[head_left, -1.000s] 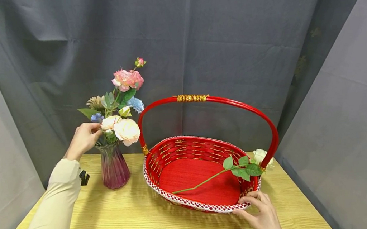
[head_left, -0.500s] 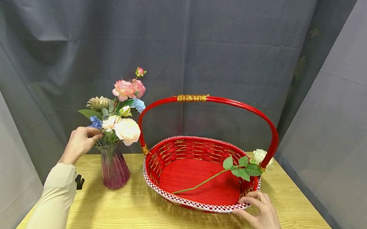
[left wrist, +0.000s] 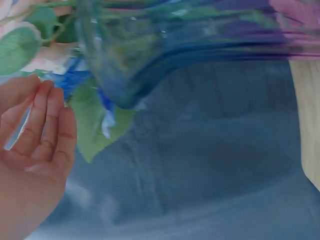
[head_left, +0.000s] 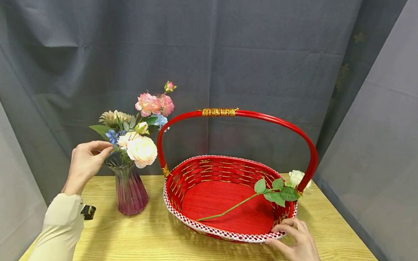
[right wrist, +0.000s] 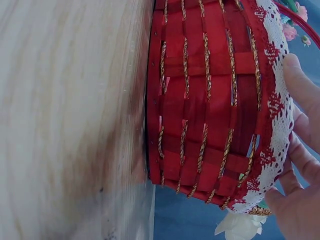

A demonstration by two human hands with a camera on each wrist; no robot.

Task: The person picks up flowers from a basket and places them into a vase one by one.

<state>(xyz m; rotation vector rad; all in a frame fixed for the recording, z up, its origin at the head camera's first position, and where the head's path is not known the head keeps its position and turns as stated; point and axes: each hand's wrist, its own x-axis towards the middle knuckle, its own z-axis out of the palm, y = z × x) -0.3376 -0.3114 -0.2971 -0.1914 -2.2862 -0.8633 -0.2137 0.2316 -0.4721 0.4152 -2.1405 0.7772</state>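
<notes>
My left hand [head_left: 86, 162] is beside the mouth of a ribbed glass vase [head_left: 132, 194], clear above and purple-pink below. Its fingers are nearly straight, thumb and fingertips close together right by a small blue flower [head_left: 112, 136], with nothing visible between them. Pink flowers [head_left: 148, 104], a large cream flower [head_left: 142, 152] and a beige flower [head_left: 114, 118] stand in the vase, the pink ones leaning right. My right hand [head_left: 299, 242] grips the white lace rim of a red woven basket [head_left: 214, 199]. Across the basket lies a white rose [head_left: 296, 177] on a leafy green stem [head_left: 233, 207].
The basket's tall red handle [head_left: 274, 119], wrapped in gold cord on top, arches above it, close to the flowers on the left. Both vase and basket stand on a wooden table [head_left: 148, 250]. A dark grey curtain [head_left: 261, 40] hangs behind, with pale panels at both sides.
The pink flowers came down, then swung right toward the basket handle. My left hand first sank a little, then drew slightly left and up from the vase. The right hand stays at the rim.
</notes>
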